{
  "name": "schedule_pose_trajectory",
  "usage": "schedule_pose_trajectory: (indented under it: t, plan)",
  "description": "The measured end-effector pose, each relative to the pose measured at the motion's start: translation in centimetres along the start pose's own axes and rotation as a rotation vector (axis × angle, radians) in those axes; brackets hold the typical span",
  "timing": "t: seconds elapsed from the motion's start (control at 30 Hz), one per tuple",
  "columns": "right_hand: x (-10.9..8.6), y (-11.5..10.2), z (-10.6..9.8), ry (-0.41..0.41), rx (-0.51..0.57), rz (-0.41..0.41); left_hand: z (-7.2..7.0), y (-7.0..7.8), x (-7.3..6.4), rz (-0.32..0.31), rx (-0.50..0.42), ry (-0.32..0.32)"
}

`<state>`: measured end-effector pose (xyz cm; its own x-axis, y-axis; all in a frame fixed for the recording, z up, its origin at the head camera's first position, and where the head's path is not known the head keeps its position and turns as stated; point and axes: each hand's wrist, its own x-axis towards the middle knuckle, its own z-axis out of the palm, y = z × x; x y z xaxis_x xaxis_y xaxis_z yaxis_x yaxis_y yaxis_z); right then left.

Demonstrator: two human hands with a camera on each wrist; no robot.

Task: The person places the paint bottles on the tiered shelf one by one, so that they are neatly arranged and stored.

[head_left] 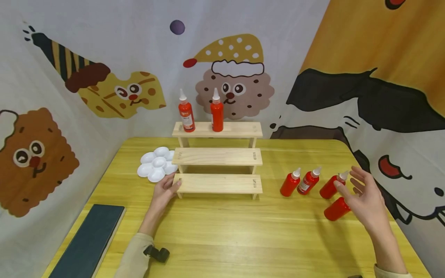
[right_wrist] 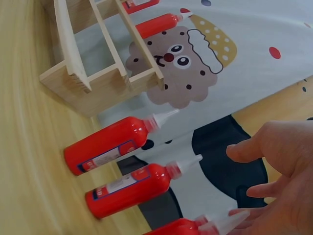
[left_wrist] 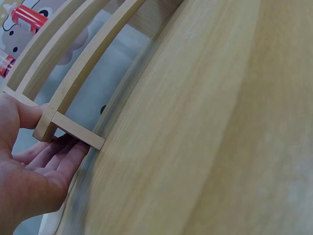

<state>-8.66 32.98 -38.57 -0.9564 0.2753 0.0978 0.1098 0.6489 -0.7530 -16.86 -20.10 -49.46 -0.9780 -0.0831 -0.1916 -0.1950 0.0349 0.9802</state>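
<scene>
A three-step wooden display rack (head_left: 217, 183) stands on the table. My left hand (head_left: 165, 190) grips the left end of its lowest step, thumb above and fingers beneath, as the left wrist view shows. Two red squeeze bottles (head_left: 217, 116) with white pointed nozzles stand on the top step. Several more are on the table to the right, among them a labelled red bottle (right_wrist: 129, 188). Beside the rightmost bottles my right hand (head_left: 368, 199) hovers with its fingers spread, holding nothing. It partly covers the nearest red bottle (head_left: 336, 209) in the head view.
A white flower-shaped paint palette (head_left: 147, 158) lies left of the rack, its edge close behind my left hand. At the table's left edge lies a dark flat board or book (head_left: 91, 235). A cartoon-printed cloth (head_left: 139, 23) hangs behind the table (head_left: 222, 239).
</scene>
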Motion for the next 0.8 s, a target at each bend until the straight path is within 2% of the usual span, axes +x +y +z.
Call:
schedule_pose_trajectory:
  t: [0.2, 0.5, 0.8]
  plan:
    - [-0.8, 1.2, 0.2, -0.031, -0.052, 0.007, -0.1, -0.2, 0.1, 0.005, 0.001, -0.002]
    - [-1.4, 2.9, 0.8, -0.004, -0.103, 0.006, 0.0, -0.1, 0.1, 0.004, -0.010, 0.006]
    - [-1.9, 5.2, 1.4, -0.098, -0.075, 0.066, 0.0, -0.1, 0.0, 0.009, -0.003, 0.005]
